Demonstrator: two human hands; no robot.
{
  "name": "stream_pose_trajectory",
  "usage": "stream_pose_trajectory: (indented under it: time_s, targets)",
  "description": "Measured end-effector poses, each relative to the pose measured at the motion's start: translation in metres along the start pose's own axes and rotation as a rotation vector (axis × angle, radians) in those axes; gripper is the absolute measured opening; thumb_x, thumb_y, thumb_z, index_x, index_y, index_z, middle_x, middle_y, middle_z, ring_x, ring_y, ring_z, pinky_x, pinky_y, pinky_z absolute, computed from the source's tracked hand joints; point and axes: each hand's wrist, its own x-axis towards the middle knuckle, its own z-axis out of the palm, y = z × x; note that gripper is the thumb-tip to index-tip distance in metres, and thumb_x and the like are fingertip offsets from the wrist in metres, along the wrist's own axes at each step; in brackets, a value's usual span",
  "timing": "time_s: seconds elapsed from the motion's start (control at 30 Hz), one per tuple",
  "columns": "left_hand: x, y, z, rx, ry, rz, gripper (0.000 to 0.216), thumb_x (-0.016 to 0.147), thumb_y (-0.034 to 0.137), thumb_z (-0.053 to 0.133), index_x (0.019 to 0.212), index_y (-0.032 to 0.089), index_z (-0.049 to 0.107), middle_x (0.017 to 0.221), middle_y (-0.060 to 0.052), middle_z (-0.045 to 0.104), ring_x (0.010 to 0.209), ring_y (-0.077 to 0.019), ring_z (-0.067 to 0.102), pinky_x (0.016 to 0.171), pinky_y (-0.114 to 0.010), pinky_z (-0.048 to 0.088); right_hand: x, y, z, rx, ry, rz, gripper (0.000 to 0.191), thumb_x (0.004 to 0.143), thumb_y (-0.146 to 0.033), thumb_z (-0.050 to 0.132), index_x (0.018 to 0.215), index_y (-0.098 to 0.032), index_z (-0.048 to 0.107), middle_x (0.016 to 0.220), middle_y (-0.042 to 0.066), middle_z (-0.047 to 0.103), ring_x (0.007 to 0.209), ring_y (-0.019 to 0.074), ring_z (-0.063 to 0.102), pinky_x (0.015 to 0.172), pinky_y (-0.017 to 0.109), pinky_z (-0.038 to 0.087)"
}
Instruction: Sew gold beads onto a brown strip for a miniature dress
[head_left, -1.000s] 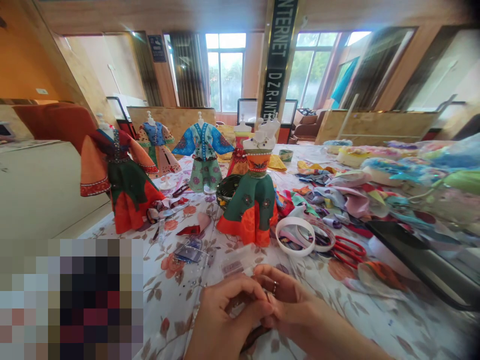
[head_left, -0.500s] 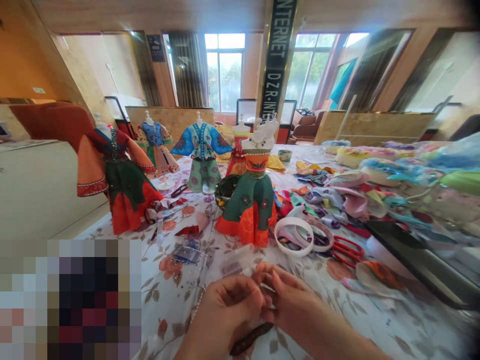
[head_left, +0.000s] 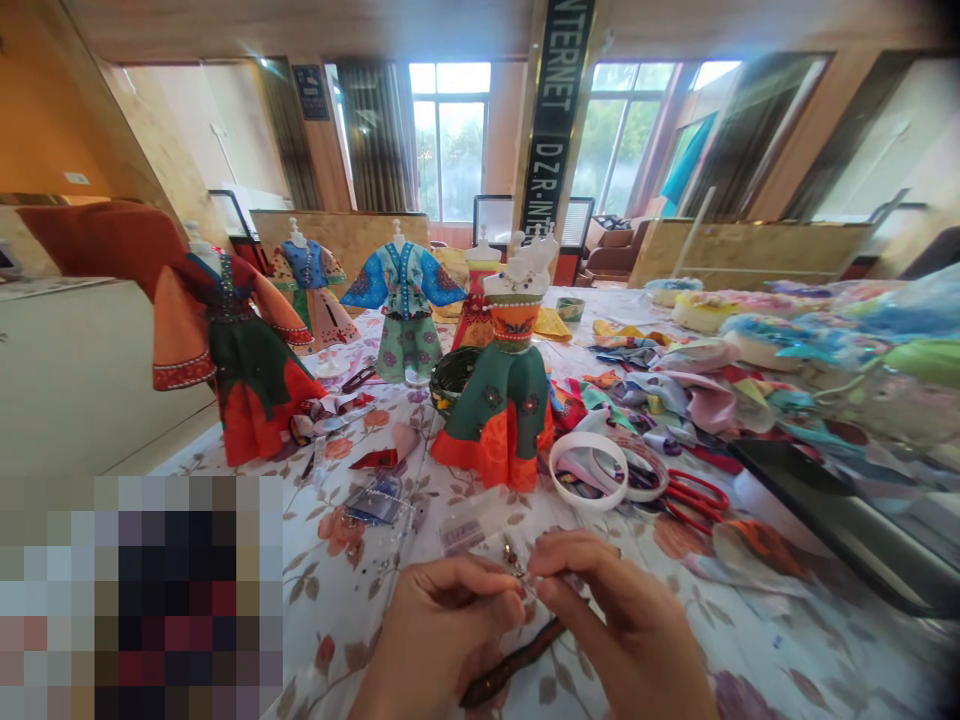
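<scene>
Low in front of me, my left hand [head_left: 450, 615] is closed in a pinch, thumb against forefinger, at one end of a small shiny beaded trinket [head_left: 513, 556]. My right hand [head_left: 611, 610] is also pinched, its fingertips close by at the trinket's other side; exactly what lies between them is too small to make out. Under both hands lies a dark brown patterned strip [head_left: 511, 668], partly covered by the right hand. Just beyond, a clear plastic packet [head_left: 472, 522] rests on the floral cloth. Further left are a small blue packet [head_left: 377, 498] and loose beads.
A dress form in a green and orange dress [head_left: 499, 400] stands ahead. More dressed forms stand behind, one in a blue jacket [head_left: 401, 285]. To the right lie tape rolls [head_left: 556, 475], red-handled scissors [head_left: 697, 500], a black tray [head_left: 840, 530] and heaped fabric scraps [head_left: 675, 395].
My hands have drawn slightly apart, and the right one has turned, its fingers now bent toward the left. The beaded trinket has come into sight between them.
</scene>
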Motion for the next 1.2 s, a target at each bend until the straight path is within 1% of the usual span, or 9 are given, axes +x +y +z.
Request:
stream_pose_trajectory:
  time_s: [0.1, 0.23, 0.4, 0.43, 0.53, 0.63, 0.77, 1.0, 1.2]
  targets:
    - [0.000, 0.001, 0.000, 0.104, -0.011, 0.067, 0.021, 0.035, 0.020, 0.088, 0.041, 0.019, 0.068, 0.043, 0.004, 0.058, 0.039, -0.0059, 0.051, 0.041, -0.016, 0.042, 0.001, 0.001, -0.001, -0.072, 0.028, -0.066, 0.010, 0.079, -0.015, 0.065, 0.079, -0.025, 0.068, 0.080, 0.001, 0.071, 0.074, 0.0162, 0.069, 0.064, 0.020, 0.055]
    - [0.000, 0.000, -0.005, 0.183, -0.080, 0.195, 0.013, 0.046, 0.016, 0.082, 0.045, 0.022, 0.071, 0.047, 0.004, 0.061, 0.039, -0.0052, 0.050, 0.040, -0.015, 0.041, 0.001, 0.000, -0.002, -0.115, 0.043, -0.099, 0.008, 0.078, -0.017, 0.068, 0.078, -0.025, 0.069, 0.080, 0.000, 0.071, 0.072, 0.0157, 0.069, 0.063, 0.019, 0.056]
    - [-0.002, 0.001, -0.012, 0.257, -0.171, 0.248, 0.013, 0.057, 0.013, 0.079, 0.055, 0.026, 0.075, 0.060, 0.003, 0.066, 0.054, -0.0075, 0.060, 0.055, -0.015, 0.048, 0.001, 0.000, -0.001, -0.124, 0.061, -0.132, 0.009, 0.077, -0.016, 0.070, 0.079, -0.025, 0.068, 0.079, -0.001, 0.070, 0.071, 0.0134, 0.069, 0.064, 0.017, 0.055]
    - [-0.002, 0.002, -0.013, 0.274, -0.167, 0.256, 0.013, 0.057, 0.014, 0.079, 0.055, 0.026, 0.075, 0.060, 0.002, 0.066, 0.056, -0.0082, 0.061, 0.057, -0.015, 0.049, 0.001, 0.000, -0.001, -0.121, 0.077, -0.133, 0.009, 0.077, -0.016, 0.070, 0.080, -0.025, 0.068, 0.079, -0.001, 0.070, 0.072, 0.0134, 0.069, 0.064, 0.017, 0.055]
    - [-0.003, 0.002, -0.013, 0.317, -0.135, 0.276, 0.013, 0.056, 0.014, 0.080, 0.053, 0.025, 0.075, 0.061, 0.002, 0.066, 0.056, -0.0090, 0.060, 0.055, -0.015, 0.048, 0.001, 0.000, -0.001, -0.119, 0.108, -0.162, 0.009, 0.077, -0.017, 0.071, 0.079, -0.025, 0.066, 0.077, -0.001, 0.069, 0.069, 0.0135, 0.068, 0.062, 0.017, 0.055]
    - [-0.004, 0.001, -0.011, 0.330, -0.107, 0.290, 0.014, 0.054, 0.013, 0.079, 0.050, 0.025, 0.074, 0.063, 0.001, 0.068, 0.057, -0.0094, 0.060, 0.054, -0.015, 0.047, 0.001, -0.002, -0.001, -0.146, 0.094, -0.205, 0.010, 0.076, -0.015, 0.071, 0.077, -0.024, 0.067, 0.075, -0.001, 0.069, 0.067, 0.0139, 0.067, 0.063, 0.019, 0.055]
    - [-0.005, 0.000, -0.007, 0.320, -0.074, 0.294, 0.015, 0.052, 0.012, 0.078, 0.049, 0.025, 0.074, 0.062, 0.001, 0.069, 0.055, -0.0100, 0.060, 0.052, -0.015, 0.047, 0.001, -0.004, -0.001, -0.156, 0.100, -0.201, 0.010, 0.077, -0.015, 0.070, 0.077, -0.024, 0.067, 0.075, 0.000, 0.070, 0.067, 0.0148, 0.068, 0.063, 0.020, 0.056]
    - [-0.004, 0.001, -0.010, 0.349, -0.109, 0.301, 0.014, 0.056, 0.015, 0.080, 0.053, 0.027, 0.075, 0.067, 0.001, 0.070, 0.056, -0.0091, 0.060, 0.052, -0.014, 0.047, 0.001, -0.003, 0.001, -0.141, 0.128, -0.180, 0.008, 0.077, -0.017, 0.071, 0.076, -0.024, 0.066, 0.075, -0.001, 0.068, 0.067, 0.0144, 0.068, 0.060, 0.019, 0.055]
    - [-0.006, 0.001, -0.007, 0.345, -0.042, 0.348, 0.014, 0.052, 0.015, 0.080, 0.048, 0.026, 0.073, 0.064, 0.000, 0.070, 0.058, -0.0107, 0.063, 0.055, -0.014, 0.049, 0.000, -0.002, -0.001, -0.162, 0.097, -0.183, 0.009, 0.077, -0.017, 0.071, 0.076, -0.024, 0.065, 0.076, -0.002, 0.067, 0.067, 0.0129, 0.067, 0.063, 0.018, 0.054]
